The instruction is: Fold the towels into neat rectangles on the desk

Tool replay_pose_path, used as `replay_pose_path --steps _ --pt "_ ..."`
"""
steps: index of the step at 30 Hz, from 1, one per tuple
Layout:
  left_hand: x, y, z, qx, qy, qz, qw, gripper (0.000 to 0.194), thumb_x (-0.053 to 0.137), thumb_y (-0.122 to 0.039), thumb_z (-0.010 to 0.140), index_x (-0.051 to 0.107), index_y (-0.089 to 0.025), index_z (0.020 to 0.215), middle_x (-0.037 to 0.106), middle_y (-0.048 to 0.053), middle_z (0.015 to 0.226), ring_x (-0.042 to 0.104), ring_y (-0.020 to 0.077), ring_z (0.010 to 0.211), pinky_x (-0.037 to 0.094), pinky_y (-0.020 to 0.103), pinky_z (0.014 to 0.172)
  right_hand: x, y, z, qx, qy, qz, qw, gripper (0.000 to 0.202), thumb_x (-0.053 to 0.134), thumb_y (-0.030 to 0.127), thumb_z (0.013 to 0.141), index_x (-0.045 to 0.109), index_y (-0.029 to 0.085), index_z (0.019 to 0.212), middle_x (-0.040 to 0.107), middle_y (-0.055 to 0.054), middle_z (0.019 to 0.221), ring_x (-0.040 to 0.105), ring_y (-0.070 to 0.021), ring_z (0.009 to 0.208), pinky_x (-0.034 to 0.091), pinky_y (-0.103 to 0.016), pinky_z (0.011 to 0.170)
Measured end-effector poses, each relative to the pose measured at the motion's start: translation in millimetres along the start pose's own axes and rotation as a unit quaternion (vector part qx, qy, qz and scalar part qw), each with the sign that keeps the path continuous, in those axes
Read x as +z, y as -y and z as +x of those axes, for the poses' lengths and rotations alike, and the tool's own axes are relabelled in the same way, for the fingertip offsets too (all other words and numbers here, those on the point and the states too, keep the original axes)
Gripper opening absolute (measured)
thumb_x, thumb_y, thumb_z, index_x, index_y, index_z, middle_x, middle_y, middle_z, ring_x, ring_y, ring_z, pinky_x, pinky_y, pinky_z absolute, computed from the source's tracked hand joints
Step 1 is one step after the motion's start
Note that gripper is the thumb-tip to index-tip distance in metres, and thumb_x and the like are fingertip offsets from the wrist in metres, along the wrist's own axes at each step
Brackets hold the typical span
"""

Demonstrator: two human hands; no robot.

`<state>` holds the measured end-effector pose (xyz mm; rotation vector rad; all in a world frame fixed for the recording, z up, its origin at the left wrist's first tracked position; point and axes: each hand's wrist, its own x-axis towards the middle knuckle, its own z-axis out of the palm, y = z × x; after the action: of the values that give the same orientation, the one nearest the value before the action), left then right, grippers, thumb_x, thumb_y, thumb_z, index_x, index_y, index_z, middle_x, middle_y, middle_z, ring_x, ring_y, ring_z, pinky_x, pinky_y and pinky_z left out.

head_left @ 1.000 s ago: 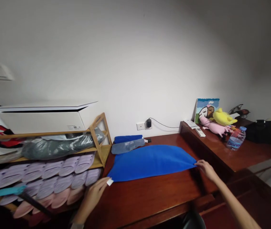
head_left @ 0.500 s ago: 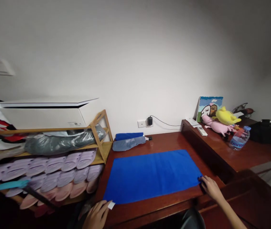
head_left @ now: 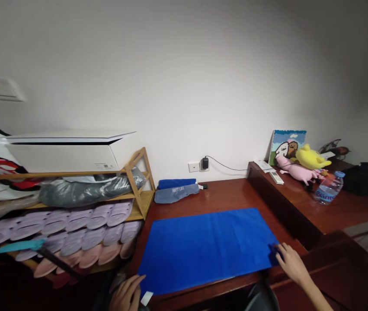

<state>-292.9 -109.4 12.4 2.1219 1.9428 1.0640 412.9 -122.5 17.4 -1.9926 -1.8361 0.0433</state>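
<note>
A blue towel [head_left: 203, 250] lies spread flat on the reddish-brown desk [head_left: 229, 194], a small white tag [head_left: 146, 298] sticking out at its near left corner. My left hand [head_left: 126, 294] is closed at that corner, thumb and fingers on the towel's left edge. At the opposite near corner, my right hand [head_left: 291, 261] pinches the towel with its fingertips. The towel's near edge reaches the desk's front edge.
Behind the towel lie a folded grey-blue cloth [head_left: 177, 194] and another blue cloth [head_left: 175, 183]. A wooden rack [head_left: 142, 203] with slippers stands left. On the raised right surface are a plastic bottle [head_left: 329, 190], a remote [head_left: 276, 178] and plush toys [head_left: 312, 157].
Both hands have drawn the blue towel toward me, so its far edge sits farther from the wall and its near edge is at the desk's front. The view has shifted slightly.
</note>
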Motion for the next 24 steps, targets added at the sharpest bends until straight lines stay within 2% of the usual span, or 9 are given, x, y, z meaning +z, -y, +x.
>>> replay_pose_path --steps 4,7,9,11,14,16,18,20,24 --pt "13.5 -22.5 46.1 0.054 0.045 0.055 0.996 0.048 0.044 -0.050 0.101 0.083 -0.036 0.126 0.080 0.004 0.138 0.074 0.0284 0.130 0.060 0.046 0.115 20.1 83.4 38.2 -0.070 0.001 0.067 0.995 0.051 0.041 0.054 0.105 0.079 0.029 0.128 0.078 -0.012 0.132 0.072 -0.0316 0.123 0.055 -0.050 0.112" --pt "32.2 -27.4 57.9 0.068 0.098 0.119 0.986 0.056 0.042 -0.049 0.104 0.070 -0.030 0.148 0.064 0.009 0.161 0.061 0.0300 0.148 0.052 0.051 0.123 48.1 133.2 55.4 -0.085 0.043 0.080 0.992 0.054 0.045 0.056 0.105 0.071 0.033 0.146 0.066 -0.007 0.157 0.059 -0.0331 0.147 0.043 -0.058 0.125" --pt "42.7 -21.0 52.2 0.060 0.123 0.154 0.979 0.058 0.041 -0.049 0.106 0.060 -0.030 0.157 0.054 0.011 0.169 0.052 0.0309 0.155 0.047 0.055 0.126 64.1 145.6 57.5 -0.077 0.070 0.067 0.992 0.056 0.046 0.056 0.105 0.065 0.035 0.154 0.058 -0.005 0.165 0.049 -0.0344 0.156 0.035 -0.063 0.129" --pt "49.0 -10.2 42.4 0.048 0.135 0.179 0.973 0.060 0.039 -0.049 0.107 0.054 -0.029 0.162 0.047 0.012 0.173 0.047 0.0313 0.159 0.044 0.057 0.127 73.0 145.3 55.7 -0.068 0.089 0.047 0.993 0.057 0.046 0.055 0.105 0.060 0.037 0.158 0.054 -0.004 0.169 0.044 -0.0342 0.160 0.032 -0.065 0.130" --pt "52.3 3.4 37.2 0.051 0.133 0.200 0.969 0.060 0.039 -0.049 0.108 0.050 -0.032 0.164 0.044 0.011 0.175 0.045 0.0316 0.160 0.041 0.061 0.129 72.3 146.1 56.7 -0.058 0.121 0.010 0.991 0.061 0.043 0.057 0.107 0.053 0.037 0.164 0.045 -0.003 0.174 0.035 -0.0328 0.164 0.025 -0.063 0.134" --pt "54.8 4.6 47.4 0.067 0.116 0.199 0.971 0.059 0.037 -0.048 0.110 0.049 -0.031 0.165 0.046 0.010 0.174 0.046 0.0307 0.160 0.040 0.060 0.130 67.9 164.2 65.3 -0.063 0.139 -0.006 0.988 0.065 0.038 0.058 0.109 0.046 0.033 0.168 0.036 -0.003 0.178 0.027 -0.0311 0.168 0.019 -0.060 0.136" --pt "61.1 -2.6 69.3 0.087 0.092 0.189 0.974 0.059 0.034 -0.047 0.111 0.050 -0.028 0.165 0.047 0.010 0.173 0.047 0.0300 0.159 0.041 0.057 0.130 67.5 201.2 80.9 -0.084 0.147 -0.006 0.986 0.067 0.030 0.056 0.112 0.038 0.028 0.172 0.030 -0.002 0.180 0.020 -0.0284 0.169 0.015 -0.056 0.138" --pt "72.5 -16.4 99.0 0.110 0.076 0.173 0.976 0.058 0.034 -0.046 0.111 0.053 -0.027 0.163 0.050 0.009 0.172 0.049 0.0296 0.158 0.042 0.054 0.130 75.4 252.1 100.1 -0.117 0.156 0.008 0.981 0.067 0.027 0.053 0.114 0.033 0.025 0.174 0.028 -0.003 0.180 0.019 -0.0265 0.170 0.015 -0.052 0.139" --pt "102.5 -38.0 153.8 0.123 0.107 0.158 0.974 0.055 0.037 -0.047 0.111 0.059 -0.029 0.158 0.055 0.009 0.169 0.050 0.0303 0.158 0.040 0.054 0.131 114.8 350.2 131.3 -0.170 0.197 0.045 0.965 0.067 0.029 0.051 0.114 0.032 0.022 0.174 0.027 -0.005 0.181 0.020 -0.0267 0.169 0.017 -0.052 0.138"
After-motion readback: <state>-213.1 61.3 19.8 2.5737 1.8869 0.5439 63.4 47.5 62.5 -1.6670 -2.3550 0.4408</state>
